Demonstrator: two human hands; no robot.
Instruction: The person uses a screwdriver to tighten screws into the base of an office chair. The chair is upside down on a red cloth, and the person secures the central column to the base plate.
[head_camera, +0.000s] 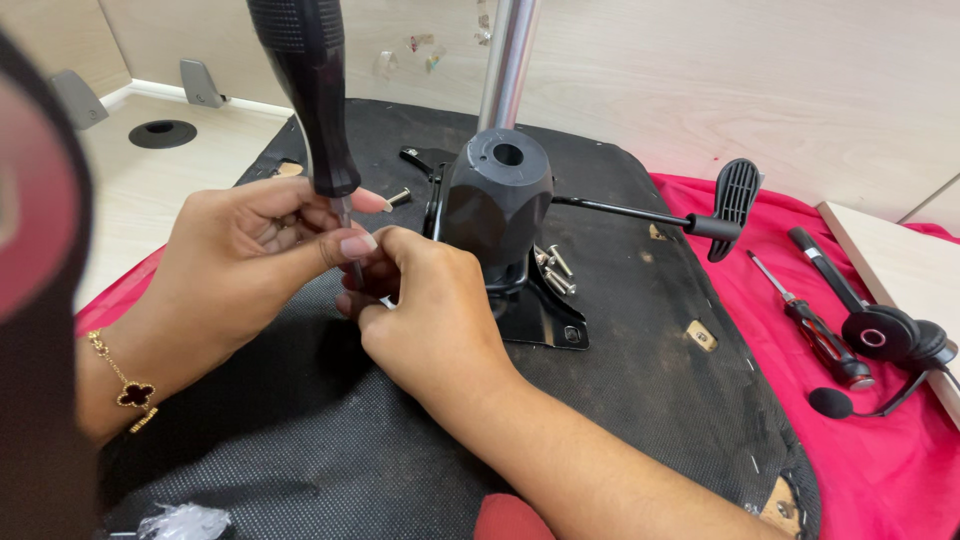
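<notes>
Bracelet: a gold chain bracelet (124, 387) with a dark clover charm sits on the left wrist, at the lower left.
Left hand: the left hand (245, 262) is closed around the thin metal shaft just under the handle of the big screwdriver (308, 90); the thumb presses against the shaft.
Big screwdriver: it stands almost upright, its black handle rising to the top edge; the tip is hidden between the two hands.
Right hand: the right hand (425, 300) is curled, fingers bent inward, touching the left hand at the lower end of the shaft. What it pinches there I cannot tell.
Seat underside: the black chair seat (640, 330) lies upside down under both hands, on a red cloth (880, 450).
Mechanism: a dark grey chair mechanism (497, 195) stands on the seat, just right of the hands, on a black plate, with a chrome tube (508, 60) rising behind it.
Loose bolts: several silver bolts (556, 270) lie on the plate beside the mechanism.
Lever: a black rod with a paddle handle (736, 205) points right.
Small screwdriver: a red and black screwdriver (815, 325) lies on the cloth.
Headset: a black headset (885, 340) lies at the far right.
</notes>
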